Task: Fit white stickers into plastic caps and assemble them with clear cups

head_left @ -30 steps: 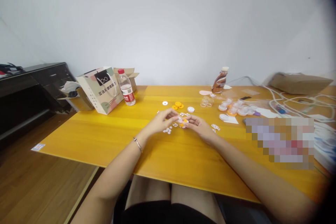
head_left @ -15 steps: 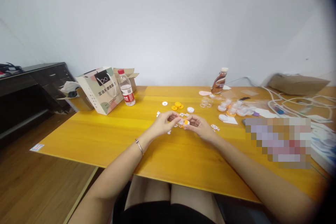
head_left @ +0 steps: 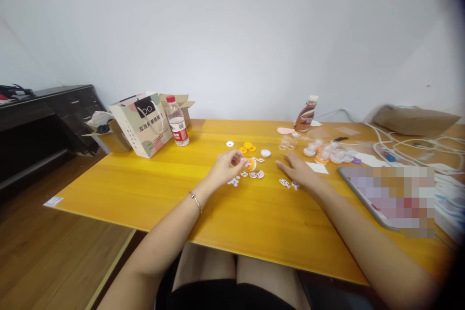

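My left hand pinches a small round orange-and-white plastic piece above the middle of the table. My right hand is apart from it, holding nothing, its fingers spread low over the wood. Close to the held piece lie white perforated plastic cutouts and several small white discs. More white cutouts sit just below my right hand. Beyond the hands are orange discs, a white round cap, a white ring and clear plastic rings.
Orange-and-clear plastic assemblies cluster at the right, near a blurred-out tablet-like device and white cables. A brown drink bottle stands at the back. Leftward are a water bottle, a paper bag and open cardboard boxes.
My right hand has let go of the orange-and-white piece and moved right, its fingers opening. My left hand still holds the piece. The view has shifted slightly.
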`<act>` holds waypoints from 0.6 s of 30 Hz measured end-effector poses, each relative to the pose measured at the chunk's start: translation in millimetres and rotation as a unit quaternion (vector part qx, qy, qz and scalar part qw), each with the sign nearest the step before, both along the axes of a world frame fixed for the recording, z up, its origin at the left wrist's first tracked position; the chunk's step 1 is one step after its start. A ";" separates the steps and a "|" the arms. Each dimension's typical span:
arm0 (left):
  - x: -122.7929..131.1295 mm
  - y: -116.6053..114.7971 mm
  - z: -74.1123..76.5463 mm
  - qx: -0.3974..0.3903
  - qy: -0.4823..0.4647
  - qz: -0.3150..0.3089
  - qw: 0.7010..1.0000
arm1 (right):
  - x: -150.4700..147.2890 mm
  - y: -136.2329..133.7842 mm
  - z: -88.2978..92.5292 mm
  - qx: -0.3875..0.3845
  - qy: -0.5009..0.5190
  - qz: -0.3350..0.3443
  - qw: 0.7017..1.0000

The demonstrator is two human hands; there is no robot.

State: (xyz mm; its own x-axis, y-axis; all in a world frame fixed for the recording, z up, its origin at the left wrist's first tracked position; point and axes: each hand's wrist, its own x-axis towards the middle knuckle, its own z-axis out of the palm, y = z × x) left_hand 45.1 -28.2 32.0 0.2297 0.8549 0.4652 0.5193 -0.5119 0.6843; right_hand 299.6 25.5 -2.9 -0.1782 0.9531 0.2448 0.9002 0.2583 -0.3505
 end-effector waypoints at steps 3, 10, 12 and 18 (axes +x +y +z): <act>0.5 0.6 -3.3 0.028 0.023 -0.010 0.999 | -21.7 -14.9 8.3 -0.019 0.115 0.057 0.992; 9.8 -7.0 -7.6 0.050 0.023 -0.081 0.995 | -55.1 -46.5 19.3 0.010 0.214 0.250 0.944; 13.5 -12.4 -7.9 0.046 0.025 -0.125 0.991 | -57.9 -49.7 20.3 0.012 0.202 0.272 0.941; 7.8 -11.2 -10.5 0.056 0.095 -0.114 0.987 | -30.5 -26.1 25.0 0.071 0.226 0.097 0.967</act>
